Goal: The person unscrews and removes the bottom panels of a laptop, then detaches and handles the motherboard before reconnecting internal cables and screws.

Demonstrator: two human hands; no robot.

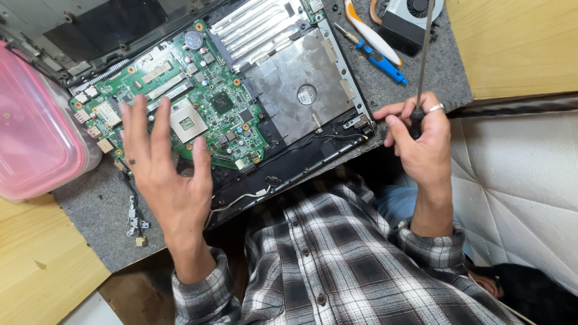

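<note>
Left hand (165,165), centre-left of frame: fingers spread wide and straight, palm turned down, hovering over the lower left part of the green motherboard (205,102); it grips nothing, and whether the fingertips touch the board cannot be told. Right hand (421,141), right of centre: curled shut around the dark handle of a screwdriver (423,57), thumb and forefinger pinching near the top of the handle, the thin shaft running up toward the upper edge of the frame (a ring sits on one finger). This hand lies just beside the lower right corner of the opened laptop chassis (301,162), near its hinge. The chassis rests on a grey felt mat (96,210) and fills the upper middle of the frame, with a silver metal plate (295,84) right of the board. Pink translucent plastic container (33,126), far left: contents cannot be made out. Upper right on the mat: a blue-handled screwdriver (379,60) and a cooling fan (409,18).
</note>
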